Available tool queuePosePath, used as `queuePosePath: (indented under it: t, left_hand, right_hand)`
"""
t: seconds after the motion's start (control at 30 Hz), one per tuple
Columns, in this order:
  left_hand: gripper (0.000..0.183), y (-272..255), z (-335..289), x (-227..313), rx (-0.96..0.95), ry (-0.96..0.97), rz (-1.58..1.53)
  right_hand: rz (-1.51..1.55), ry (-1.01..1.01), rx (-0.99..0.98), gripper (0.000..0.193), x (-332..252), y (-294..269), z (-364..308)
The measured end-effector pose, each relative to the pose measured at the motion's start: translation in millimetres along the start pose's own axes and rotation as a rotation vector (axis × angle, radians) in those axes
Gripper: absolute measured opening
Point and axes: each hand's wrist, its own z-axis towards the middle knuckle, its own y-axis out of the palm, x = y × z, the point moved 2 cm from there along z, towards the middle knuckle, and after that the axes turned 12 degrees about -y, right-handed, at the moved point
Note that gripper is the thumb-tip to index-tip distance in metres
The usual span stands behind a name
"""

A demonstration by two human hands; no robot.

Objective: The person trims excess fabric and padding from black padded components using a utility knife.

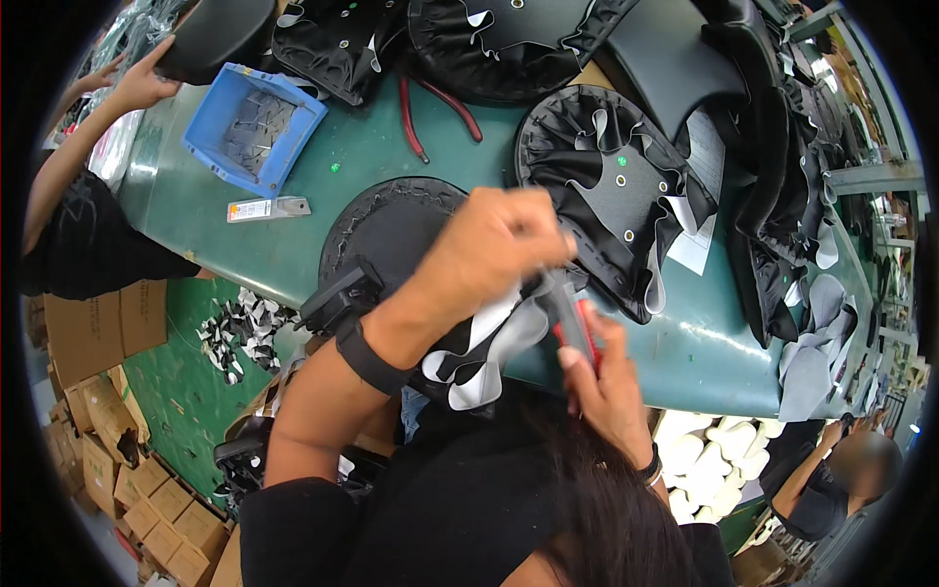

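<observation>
A round black padded cover [386, 230] with a gathered, stapled-looking edge lies at the table's front edge before me. My left hand [504, 235] is over its right side, fingers curled closed and blurred by motion; what they hold, if anything, is hidden. Loose grey-and-white fabric flaps [518, 338] hang below that hand. Just to the right, my right hand [608, 372] is closed round a red-and-grey hand tool [577, 323], tilted with its grey end up toward my left hand. The tool's exact kind is blurred.
A blue bin [220, 157] of small metal pieces and a box cutter [269, 209] sit left. Red-handled pliers [469, 122] lie beyond. Black covers [626, 186] crowd the back and right. Another person's hand [147, 83] touches a black panel at far left. Cardboard boxes [156, 499] fill the lower left.
</observation>
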Motion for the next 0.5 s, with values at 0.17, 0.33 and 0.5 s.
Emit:
queuePosePath:
  t: [0.17, 0.33, 0.5]
  left_hand:
    - [0.019, -15.6, 3.8, -0.2, 0.086, -0.102, -1.071]
    - [0.023, -52.7, -7.3, -3.8, 0.313, 0.017, -0.708]
    - [0.025, -101.1, -67.6, -26.1, 0.462, -0.089, 0.395]
  right_hand:
    - [0.096, 0.046, -0.085, 0.048, -12.4, 9.8, -13.5]
    - [-0.307, -0.441, -0.354, 0.049, -12.4, -11.0, -24.5]
    - [-0.635, -0.408, -0.466, 0.041, -32.6, -25.8, -7.9]
